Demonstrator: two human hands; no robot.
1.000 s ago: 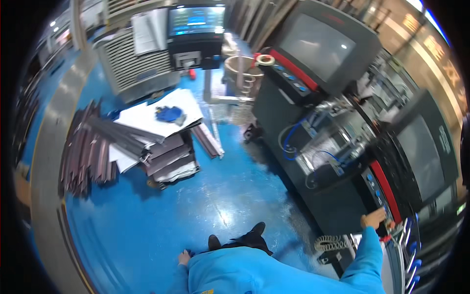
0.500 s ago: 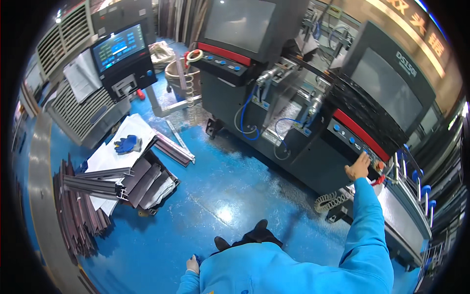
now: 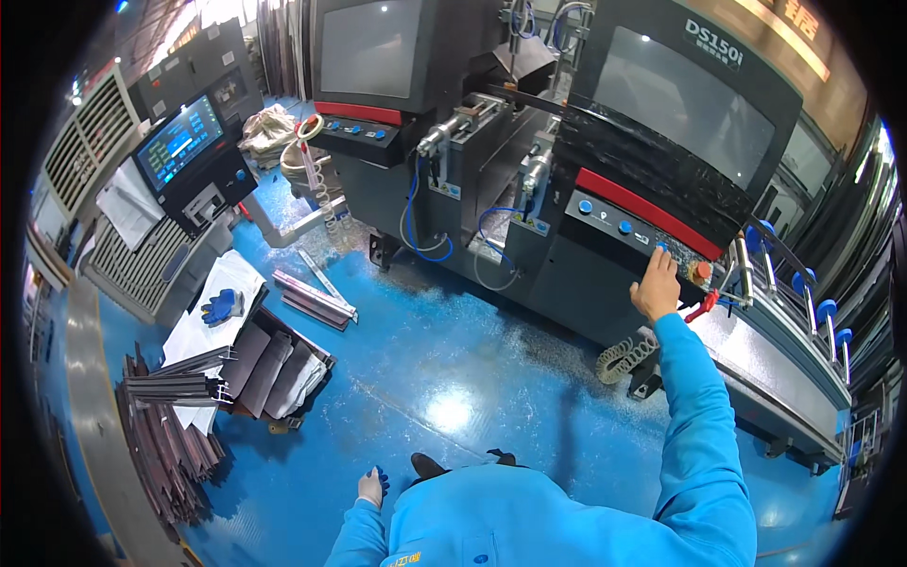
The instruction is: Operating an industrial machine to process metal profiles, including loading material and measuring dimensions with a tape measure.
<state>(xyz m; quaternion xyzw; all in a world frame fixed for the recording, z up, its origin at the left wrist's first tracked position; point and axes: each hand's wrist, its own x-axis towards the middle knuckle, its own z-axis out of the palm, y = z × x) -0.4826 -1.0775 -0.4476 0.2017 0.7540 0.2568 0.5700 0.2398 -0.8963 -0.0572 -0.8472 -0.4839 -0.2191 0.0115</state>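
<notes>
My bare right hand [image 3: 656, 286] reaches out to the control panel [image 3: 614, 219] of the dark machine on the right. Its fingers are stretched forward, with the fingertips at a blue push button [image 3: 662, 248]. Just right of them sits a red knob [image 3: 699, 272]. My left hand [image 3: 372, 488] hangs low beside my body. It appears to wear a work glove, pale on the back and blue at the fingers; how far the fingers curl is too small to tell.
Dark metal profiles [image 3: 179, 387] are stacked at left, beside papers and a blue glove [image 3: 222, 307]. A lit screen [image 3: 179, 142] stands behind them. Coiled hose [image 3: 628, 357] hangs under the right machine, near a roller table [image 3: 775, 354]. The blue floor [image 3: 416, 378] lies between.
The view has shifted right, so the machines and stacks appear farther left. My right hand stays at the panel's button end. My left hand still hangs at my side.
</notes>
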